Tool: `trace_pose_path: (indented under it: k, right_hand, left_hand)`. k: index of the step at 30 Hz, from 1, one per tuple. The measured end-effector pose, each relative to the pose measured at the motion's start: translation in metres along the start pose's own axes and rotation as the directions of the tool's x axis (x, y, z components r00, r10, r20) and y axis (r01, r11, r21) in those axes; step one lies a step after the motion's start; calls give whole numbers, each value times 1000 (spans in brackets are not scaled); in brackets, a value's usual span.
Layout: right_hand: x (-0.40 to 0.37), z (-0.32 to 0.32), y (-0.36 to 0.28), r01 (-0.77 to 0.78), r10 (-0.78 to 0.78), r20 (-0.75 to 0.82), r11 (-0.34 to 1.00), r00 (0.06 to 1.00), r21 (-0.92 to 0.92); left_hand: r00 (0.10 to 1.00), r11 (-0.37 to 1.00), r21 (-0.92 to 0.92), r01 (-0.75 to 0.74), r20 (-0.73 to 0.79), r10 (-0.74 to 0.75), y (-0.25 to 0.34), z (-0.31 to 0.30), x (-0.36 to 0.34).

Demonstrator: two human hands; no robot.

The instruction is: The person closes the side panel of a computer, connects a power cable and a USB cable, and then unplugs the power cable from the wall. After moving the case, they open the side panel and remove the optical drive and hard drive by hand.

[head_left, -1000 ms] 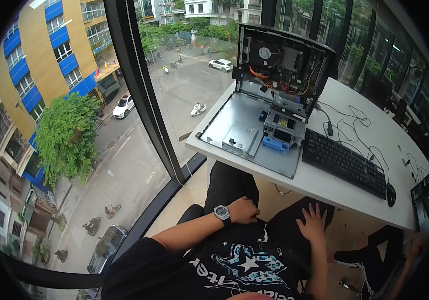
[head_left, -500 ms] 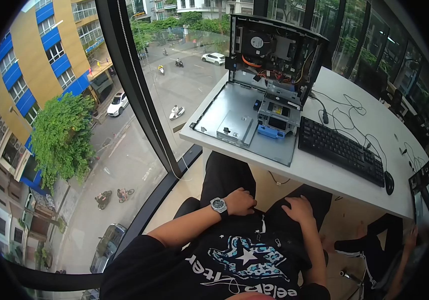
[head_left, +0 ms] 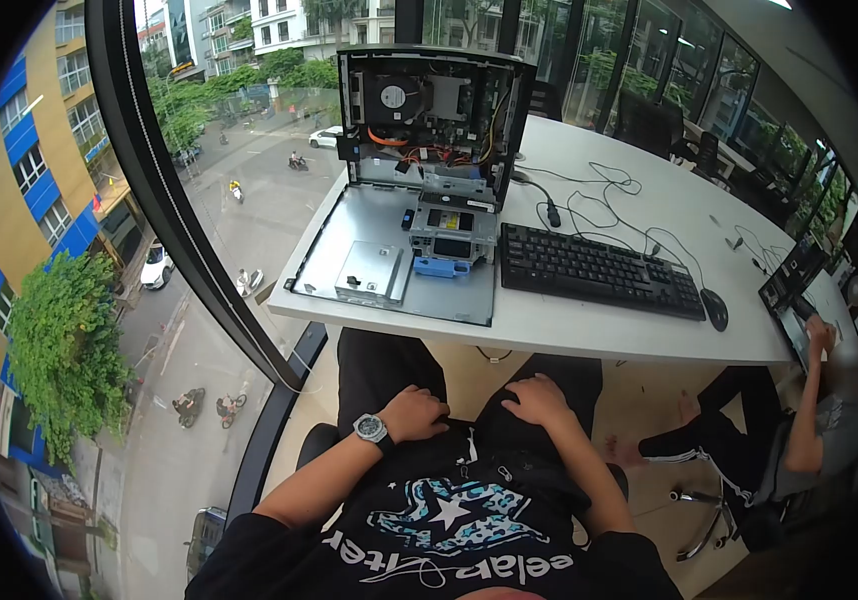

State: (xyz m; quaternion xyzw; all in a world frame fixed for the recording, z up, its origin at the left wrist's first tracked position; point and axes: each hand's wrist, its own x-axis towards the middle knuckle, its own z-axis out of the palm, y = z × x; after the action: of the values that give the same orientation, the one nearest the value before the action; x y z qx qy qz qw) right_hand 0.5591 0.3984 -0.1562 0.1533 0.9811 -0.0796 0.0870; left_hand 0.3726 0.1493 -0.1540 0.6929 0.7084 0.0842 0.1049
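Observation:
My left hand [head_left: 417, 413] rests on my left thigh, fingers laid loosely over the dark trousers, with a watch [head_left: 371, 429] on its wrist. On the other thigh lies my right hand [head_left: 537, 400], fingers spread and holding nothing. Beyond both hands, on the table, an opened desktop computer case [head_left: 434, 110] stands upright with its fan, wiring and boards exposed. Its metal side panel [head_left: 324, 250] lies flat in front. On that panel sits a drive cage [head_left: 454, 235] with a blue latch.
A black keyboard [head_left: 599, 272] and a mouse [head_left: 715, 309] lie on the white table [head_left: 389, 325], with loose cables [head_left: 589, 200] behind them. A tall window with a dark frame [head_left: 174, 190] is at left. Another person [head_left: 819, 430] sits at right beside a screen [head_left: 789, 300].
My view has swung to the right, so the table and computer appear further left and more of the other person shows. Both my hands stay on my thighs.

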Motion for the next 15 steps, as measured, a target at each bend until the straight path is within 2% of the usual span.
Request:
trace_pose_path:
  k: [15]
  right_hand:
    - [2, 0, 0, 24, -24, 6, 1000, 1000, 4]
  left_hand:
    - [1000, 1000, -8, 19, -3, -19, 2, -5, -2]
